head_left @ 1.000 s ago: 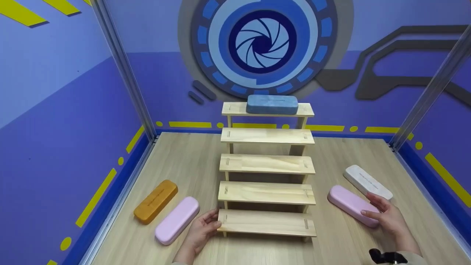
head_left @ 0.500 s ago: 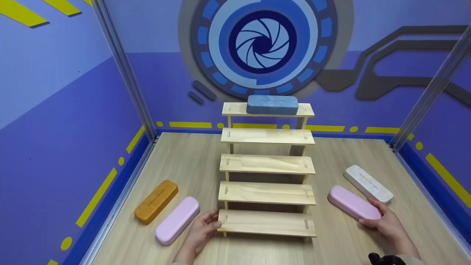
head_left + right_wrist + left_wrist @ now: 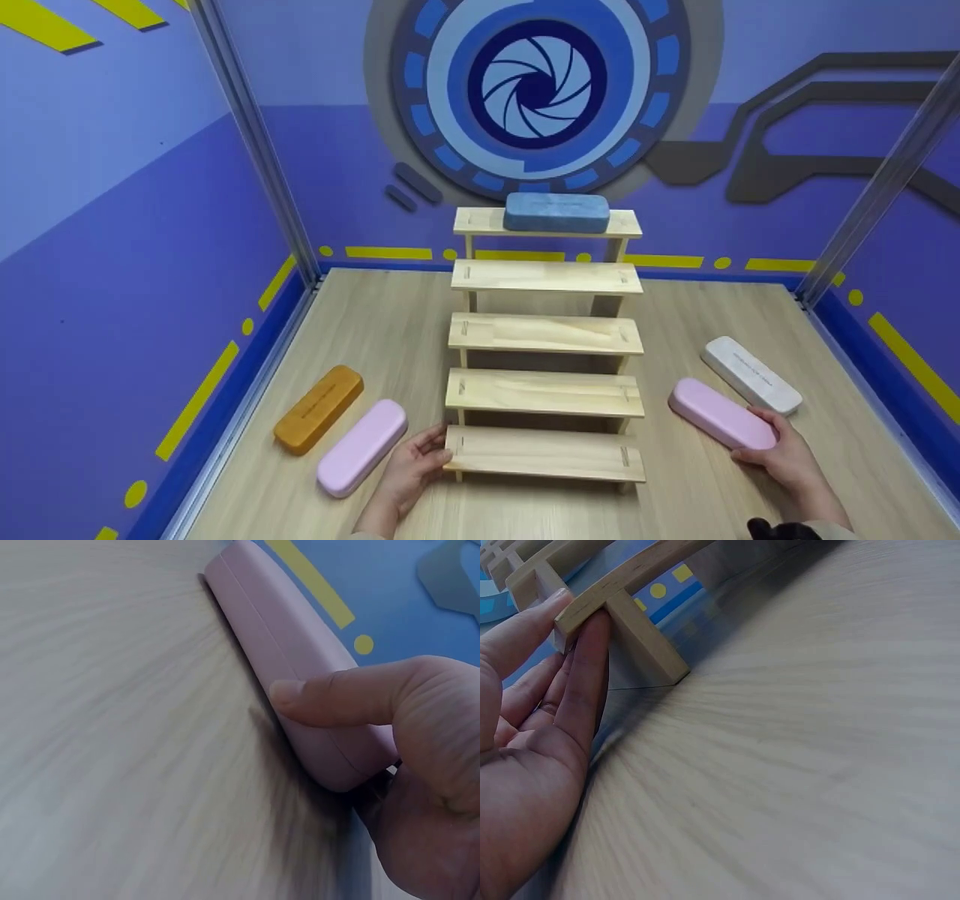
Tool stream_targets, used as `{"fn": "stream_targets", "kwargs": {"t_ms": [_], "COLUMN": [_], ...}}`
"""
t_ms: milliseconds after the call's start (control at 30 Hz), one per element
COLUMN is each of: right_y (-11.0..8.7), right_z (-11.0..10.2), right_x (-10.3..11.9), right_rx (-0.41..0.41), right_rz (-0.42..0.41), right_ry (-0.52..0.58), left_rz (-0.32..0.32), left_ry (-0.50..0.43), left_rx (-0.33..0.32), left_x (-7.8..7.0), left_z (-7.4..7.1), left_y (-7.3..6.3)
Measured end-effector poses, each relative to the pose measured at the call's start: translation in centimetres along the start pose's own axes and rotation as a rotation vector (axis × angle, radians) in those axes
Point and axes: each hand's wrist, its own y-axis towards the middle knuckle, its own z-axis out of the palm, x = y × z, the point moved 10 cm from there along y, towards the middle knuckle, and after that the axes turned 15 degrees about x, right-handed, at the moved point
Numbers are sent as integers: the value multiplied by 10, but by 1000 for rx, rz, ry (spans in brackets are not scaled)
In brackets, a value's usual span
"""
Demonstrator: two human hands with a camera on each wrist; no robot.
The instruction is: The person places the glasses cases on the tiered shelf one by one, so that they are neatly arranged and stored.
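At the left end of the bottom step of a wooden stepped display stand (image 3: 544, 454), my left hand (image 3: 409, 472) pinches the board, thumb on its upper edge and fingers beneath, as the left wrist view shows. My right hand (image 3: 787, 459) grips the near end of a pink glasses case (image 3: 716, 411) lying on the table. In the right wrist view the thumb (image 3: 330, 697) presses the case's side; the fingers on its far side are hidden. Just beyond it lies a white glasses case (image 3: 752, 375), very close to the right fingertips.
A blue glasses case (image 3: 556, 212) lies on the top step. Left of the stand, an orange glasses case (image 3: 319, 410) and another pink glasses case (image 3: 362, 448) rest on the table (image 3: 390, 322). Purple-blue walls and metal posts (image 3: 255, 142) enclose the table.
My right hand has lowered and drawn slightly back, its thumb going from the top of the pink glasses case to its near side, closing round the end. The left hand keeps its place.
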Motion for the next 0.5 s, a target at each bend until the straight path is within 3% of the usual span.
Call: {"fn": "stream_targets", "kwargs": {"t_ms": [500], "right_y": [0], "right_z": [-4], "right_x": [-7], "right_rx": [-59], "right_rz": [49], "right_ry": [112], "left_rz": [3], "left_ry": [0], "left_rx": [-9], "left_x": [0], "left_z": [-1], "left_y": [1]}}
